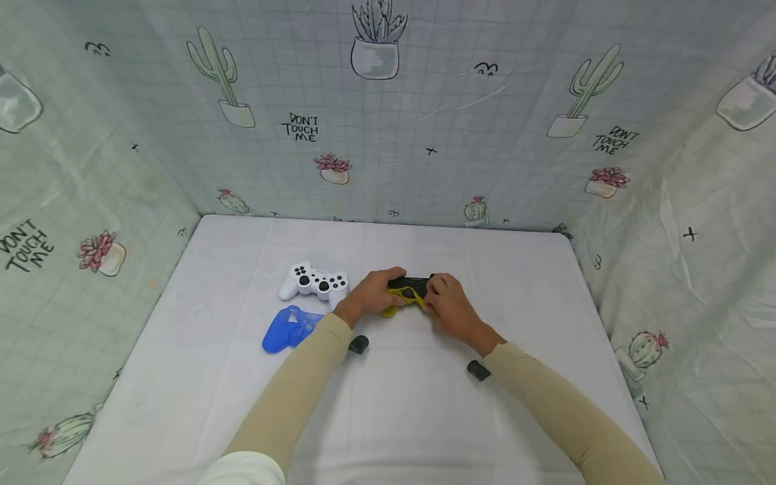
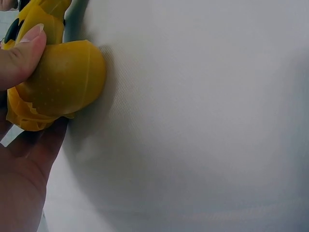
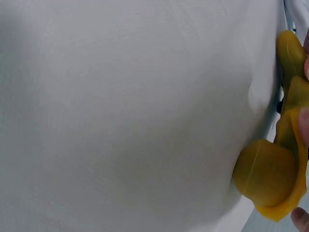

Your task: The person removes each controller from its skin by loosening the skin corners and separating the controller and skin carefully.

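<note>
A black game controller [image 1: 418,285] is partly covered by a yellow silicone skin [image 1: 390,312]. My left hand [image 1: 370,294] grips its left side, and in the left wrist view the thumb [image 2: 28,54] presses on the yellow skin [image 2: 70,77] over the rounded grip. At the other end, my right hand [image 1: 452,306] pinches the skin's edge near the controller's right side. The black top of the controller shows bare between the hands. In the right wrist view the yellow skin [image 3: 264,171] hangs loosely around the grip end, with fingertips at the frame's edge.
A white game controller [image 1: 314,281] lies left of the hands, with a blue silicone skin [image 1: 283,330] in front of it. Two small black thumb-sized pieces [image 1: 478,370] lie near the forearms, one beside each. Patterned cloth walls [image 1: 394,135] enclose the white table [image 1: 412,417].
</note>
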`<state>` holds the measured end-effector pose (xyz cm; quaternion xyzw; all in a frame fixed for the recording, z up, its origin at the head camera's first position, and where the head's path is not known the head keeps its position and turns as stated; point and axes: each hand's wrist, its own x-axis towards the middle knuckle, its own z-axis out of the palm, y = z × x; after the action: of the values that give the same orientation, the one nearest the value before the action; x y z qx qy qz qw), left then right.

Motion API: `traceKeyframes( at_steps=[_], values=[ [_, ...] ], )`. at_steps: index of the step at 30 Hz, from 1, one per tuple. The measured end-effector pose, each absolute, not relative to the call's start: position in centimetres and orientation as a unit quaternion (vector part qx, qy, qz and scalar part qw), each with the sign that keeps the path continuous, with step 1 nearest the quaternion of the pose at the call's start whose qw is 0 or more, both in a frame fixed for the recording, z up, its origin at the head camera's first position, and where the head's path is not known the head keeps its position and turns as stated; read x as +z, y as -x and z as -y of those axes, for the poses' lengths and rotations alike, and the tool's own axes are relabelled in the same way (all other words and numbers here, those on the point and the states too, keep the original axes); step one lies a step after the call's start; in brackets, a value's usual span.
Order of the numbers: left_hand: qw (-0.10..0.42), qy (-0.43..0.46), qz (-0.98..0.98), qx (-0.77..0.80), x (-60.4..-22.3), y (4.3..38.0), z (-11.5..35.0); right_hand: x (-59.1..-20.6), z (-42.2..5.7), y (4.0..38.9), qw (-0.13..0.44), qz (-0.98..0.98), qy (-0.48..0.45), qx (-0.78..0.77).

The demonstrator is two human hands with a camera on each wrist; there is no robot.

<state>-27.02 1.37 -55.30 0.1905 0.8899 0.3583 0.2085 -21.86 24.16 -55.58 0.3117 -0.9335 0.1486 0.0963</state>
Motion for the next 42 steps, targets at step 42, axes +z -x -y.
traceKeyframes(
  at_steps=[42],
  values=[
    [0.202, -0.211, -0.877, 0.381, -55.5, 26.9, -1.3, -52.6, -19.1, 25.9, -0.151, 0.937, -0.061, 0.309]
  ],
)
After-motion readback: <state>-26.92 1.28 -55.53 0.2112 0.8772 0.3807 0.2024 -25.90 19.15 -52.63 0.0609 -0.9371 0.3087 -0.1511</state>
